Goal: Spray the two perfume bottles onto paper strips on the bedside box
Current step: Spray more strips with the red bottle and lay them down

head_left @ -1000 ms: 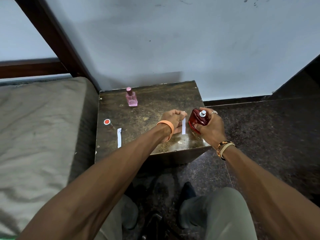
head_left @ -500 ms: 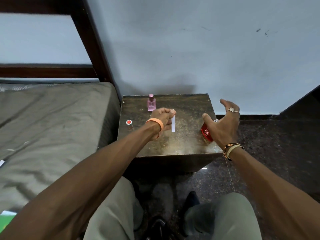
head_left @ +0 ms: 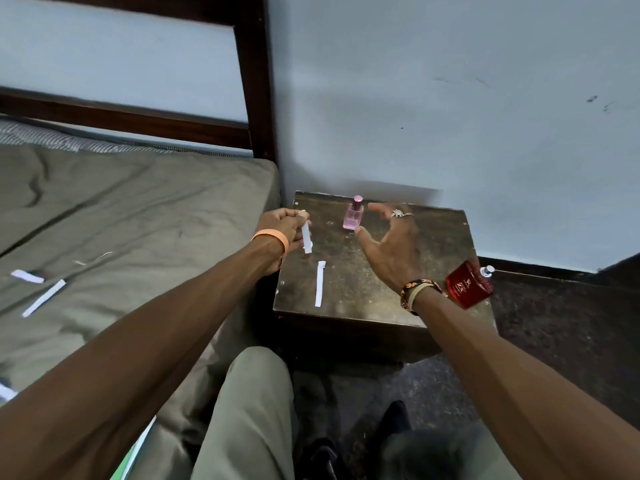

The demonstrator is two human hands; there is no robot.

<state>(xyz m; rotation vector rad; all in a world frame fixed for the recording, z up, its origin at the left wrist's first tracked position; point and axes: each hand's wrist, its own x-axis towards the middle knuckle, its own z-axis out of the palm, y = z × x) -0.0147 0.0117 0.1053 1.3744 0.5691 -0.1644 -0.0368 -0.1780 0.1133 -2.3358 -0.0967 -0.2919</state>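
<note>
Left hand (head_left: 282, 225) pinches a paper strip (head_left: 306, 237), holding it above the back-left corner of the bedside box (head_left: 443, 233). Right hand (head_left: 391, 245) is spread wide and grips nothing, thumb just beside the pink bottle (head_left: 353, 218). That bottle stands upright near the box's back edge. I see the red bottle (head_left: 469, 284) tilted at the front-right corner, silver nozzle pointing right. Second strip (head_left: 320, 284) lies flat on the box near the left edge. Two loose strips (head_left: 43, 297) sit on the mattress (head_left: 138, 209).

A bedroom in a home: a bed (head_left: 138, 209) with a dark wooden headboard (head_left: 256, 81) beside a bedside box (head_left: 363, 292), against a painted wall (head_left: 450, 98).
</note>
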